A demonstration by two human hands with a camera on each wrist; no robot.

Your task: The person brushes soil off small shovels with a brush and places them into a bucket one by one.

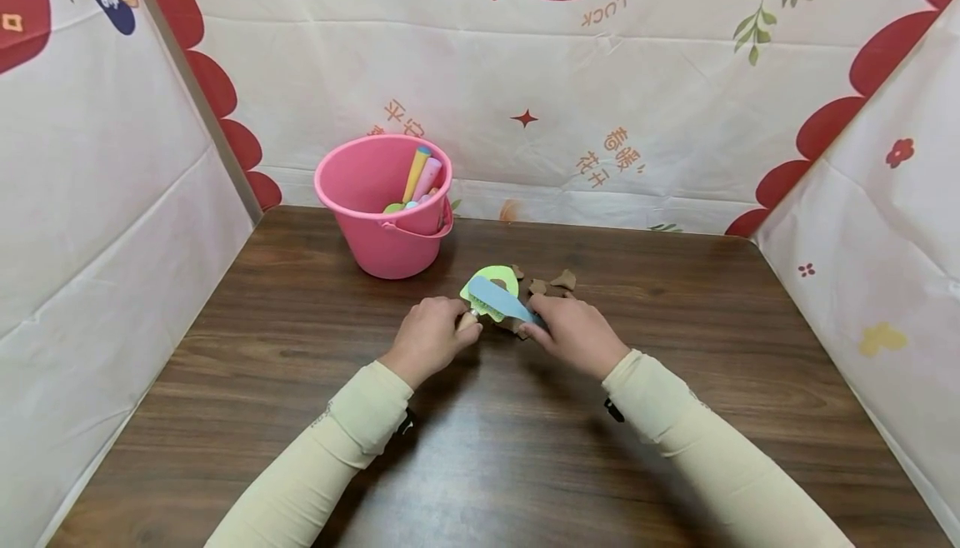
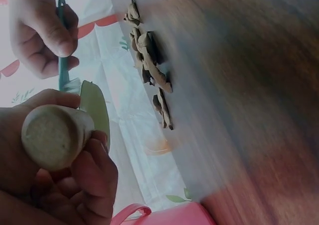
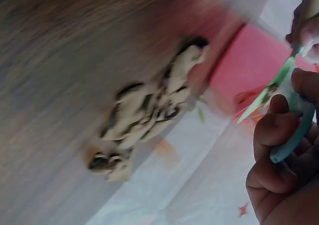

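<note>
My left hand [image 1: 426, 338] grips the wooden handle [image 2: 50, 137] of a small light-green shovel [image 1: 510, 276], lifted off the table. In my right hand [image 1: 579, 333] is a blue brush [image 1: 498, 298], its head lying over the shovel's blade. The brush's pale bristles [image 2: 73, 86] show close to the blade's edge in the left wrist view; whether they touch it I cannot tell. A bit of brown stuff shows on the blade. Several brown, irregular scraps [image 3: 144, 112] lie on the table beneath and just beyond both hands, partly hidden by them in the head view.
A pink bucket [image 1: 352, 231] stands at the back left, holding colourful-handled tools [image 1: 417, 175]. The dark wooden table [image 1: 480, 465] ends at a printed white cloth [image 1: 525, 73] behind, with more cloth hanging on both sides.
</note>
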